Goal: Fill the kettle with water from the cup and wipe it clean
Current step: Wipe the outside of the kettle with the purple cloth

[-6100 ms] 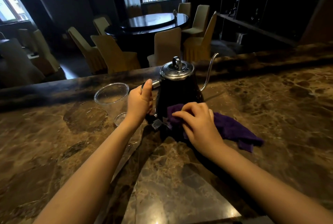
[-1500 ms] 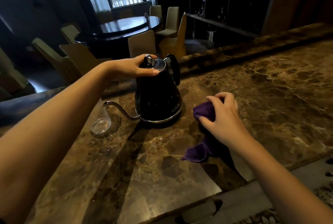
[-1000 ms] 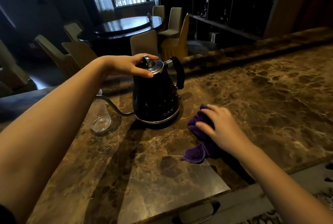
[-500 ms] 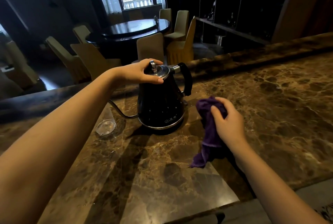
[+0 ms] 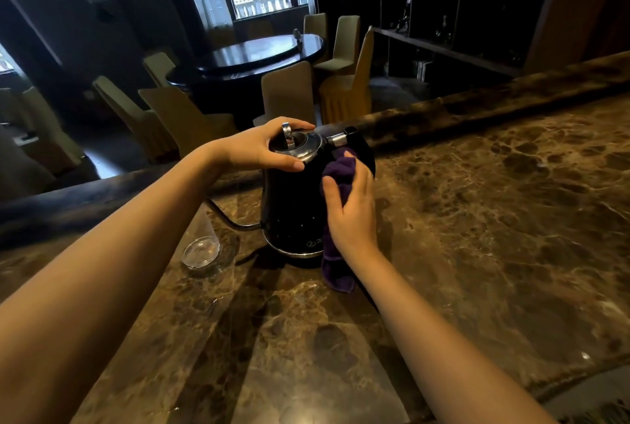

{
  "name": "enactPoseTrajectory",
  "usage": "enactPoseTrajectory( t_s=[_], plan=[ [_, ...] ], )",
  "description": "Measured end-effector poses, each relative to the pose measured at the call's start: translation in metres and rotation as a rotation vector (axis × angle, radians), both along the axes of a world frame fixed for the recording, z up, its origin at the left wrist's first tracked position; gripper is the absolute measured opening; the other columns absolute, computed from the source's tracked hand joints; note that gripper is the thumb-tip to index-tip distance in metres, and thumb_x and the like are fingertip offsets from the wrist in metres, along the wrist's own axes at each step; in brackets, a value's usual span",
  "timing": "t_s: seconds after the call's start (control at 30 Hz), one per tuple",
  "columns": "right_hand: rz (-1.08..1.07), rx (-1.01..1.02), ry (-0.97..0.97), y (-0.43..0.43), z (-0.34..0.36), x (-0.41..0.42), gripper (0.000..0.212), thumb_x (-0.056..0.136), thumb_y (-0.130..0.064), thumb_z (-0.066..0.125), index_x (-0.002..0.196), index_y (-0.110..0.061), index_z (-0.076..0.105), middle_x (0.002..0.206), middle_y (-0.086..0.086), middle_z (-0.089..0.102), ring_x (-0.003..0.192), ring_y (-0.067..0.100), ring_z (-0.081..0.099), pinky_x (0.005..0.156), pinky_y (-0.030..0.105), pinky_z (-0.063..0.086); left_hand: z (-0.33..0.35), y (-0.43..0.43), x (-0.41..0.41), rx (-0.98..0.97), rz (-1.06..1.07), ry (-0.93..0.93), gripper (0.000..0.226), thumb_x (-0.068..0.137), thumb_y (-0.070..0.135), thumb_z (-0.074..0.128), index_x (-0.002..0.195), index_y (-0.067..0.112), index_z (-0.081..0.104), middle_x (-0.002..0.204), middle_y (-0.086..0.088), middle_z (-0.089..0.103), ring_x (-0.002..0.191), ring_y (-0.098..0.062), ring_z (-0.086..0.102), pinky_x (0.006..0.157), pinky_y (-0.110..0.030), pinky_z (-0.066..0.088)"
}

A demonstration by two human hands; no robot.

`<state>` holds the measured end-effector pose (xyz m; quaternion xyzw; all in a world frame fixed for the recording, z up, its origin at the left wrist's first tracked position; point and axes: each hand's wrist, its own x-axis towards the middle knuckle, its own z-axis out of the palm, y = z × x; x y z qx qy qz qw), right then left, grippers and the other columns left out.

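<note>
Fingers of the right hand [image 5: 353,210] are curled over a bunched purple cloth [image 5: 335,168], pressing it flat against the right flank of the glossy black gooseneck kettle [image 5: 293,209], just under the black handle [image 5: 364,154]; a loose tail of cloth hangs down to the brown marble counter [image 5: 477,219]. Left hand [image 5: 262,147] is spread over the steel lid [image 5: 300,147], thumb on the near rim and fingers round the far side, clasping it without lifting. Kettle stands upright at mid-counter, its thin spout [image 5: 231,221] pointing left toward the clear plastic cup [image 5: 201,246], which stands just beside the spout tip and looks empty. Filling seems done, so wiping is the step in hand. To do it well, I would keep the top hand bearing straight down so the kettle cannot slide or tip, sweep the cloth in long strokes from shoulder to base, and turn the body to reach the handle side and spout root
</note>
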<state>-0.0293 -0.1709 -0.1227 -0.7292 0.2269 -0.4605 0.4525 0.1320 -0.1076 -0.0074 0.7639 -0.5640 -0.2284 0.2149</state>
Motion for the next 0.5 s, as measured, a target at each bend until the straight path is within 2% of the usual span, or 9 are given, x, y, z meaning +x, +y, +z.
enactPoseTrajectory(
  t_s=[0.1, 0.23, 0.37, 0.5],
  plan=[
    [-0.011, 0.037, 0.003, -0.004, -0.011, -0.003, 0.044, 0.093, -0.027, 0.046, 0.134, -0.014, 0.038, 0.136, 0.009, 0.046, 0.125, 0.020, 0.042, 0.103, 0.027, 0.035, -0.002, 0.000, 0.000, -0.024, 0.004, 0.020, 0.077, 0.064, 0.040, 0.067, 0.133, 0.028, 0.036, 0.136, 0.008, 0.035, 0.123, -0.009, 0.037, 0.097, -0.019, 0.032],
    [-0.035, 0.045, 0.123, -0.010, -0.027, -0.018, 0.042, 0.093, -0.019, 0.047, 0.133, -0.010, 0.042, 0.135, 0.012, 0.047, 0.126, 0.022, 0.042, 0.102, 0.024, 0.030, -0.005, 0.001, -0.001, -0.050, 0.012, 0.036, 0.075, 0.064, 0.040, 0.067, 0.132, 0.029, 0.037, 0.137, 0.005, 0.035, 0.123, -0.010, 0.038, 0.097, -0.021, 0.032],
    [-0.057, 0.011, 0.310, -0.012, -0.036, -0.031, 0.039, 0.092, -0.015, 0.048, 0.130, -0.005, 0.045, 0.129, 0.015, 0.051, 0.121, 0.028, 0.044, 0.103, 0.036, 0.035, -0.004, 0.000, 0.000, -0.044, 0.000, 0.031, 0.080, 0.060, 0.045, 0.068, 0.132, 0.028, 0.037, 0.137, 0.004, 0.035, 0.123, -0.012, 0.038, 0.099, -0.024, 0.032],
    [-0.027, -0.021, 0.458, -0.014, -0.038, -0.040, 0.037, 0.093, -0.018, 0.047, 0.128, -0.004, 0.046, 0.124, 0.016, 0.052, 0.118, 0.029, 0.044, 0.099, 0.036, 0.036, -0.003, 0.000, -0.001, -0.048, -0.003, 0.019, 0.076, 0.062, 0.044, 0.067, 0.131, 0.030, 0.037, 0.137, 0.003, 0.035, 0.124, -0.014, 0.038, 0.100, -0.026, 0.033]
  ],
)
